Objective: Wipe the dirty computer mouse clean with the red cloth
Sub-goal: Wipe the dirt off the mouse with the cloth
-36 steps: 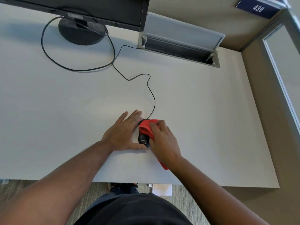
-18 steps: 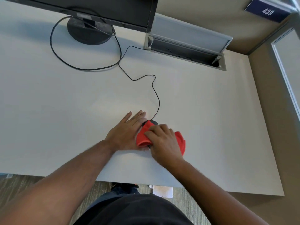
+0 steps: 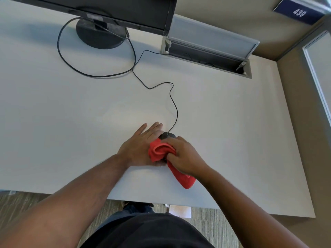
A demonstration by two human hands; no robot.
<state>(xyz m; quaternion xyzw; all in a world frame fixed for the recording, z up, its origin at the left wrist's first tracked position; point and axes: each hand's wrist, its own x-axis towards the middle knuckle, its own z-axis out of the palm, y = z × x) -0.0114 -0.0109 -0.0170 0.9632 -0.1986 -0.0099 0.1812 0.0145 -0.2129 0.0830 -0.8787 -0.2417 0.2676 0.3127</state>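
A black wired computer mouse (image 3: pixel 168 135) lies near the front middle of the white desk (image 3: pixel 232 131); only its far end shows. The red cloth (image 3: pixel 161 151) is bunched over the rest of it, with a tail trailing toward the desk's front edge. My right hand (image 3: pixel 182 155) grips the cloth and presses it onto the mouse. My left hand (image 3: pixel 141 145) lies flat against the mouse's left side, fingers stretched out and partly under the cloth, bracing it.
The mouse cable (image 3: pixel 174 104) curls back toward the black monitor stand (image 3: pixel 100 35) at the far left. An open grey cable hatch (image 3: pixel 207 52) is set into the desk's back edge. A partition wall (image 3: pixel 304 122) borders the desk on the right.
My right hand has drawn the cloth back toward me over the mouse, baring its far end. The cloth's loose end has shifted from the right side to the front. My left hand stayed put.
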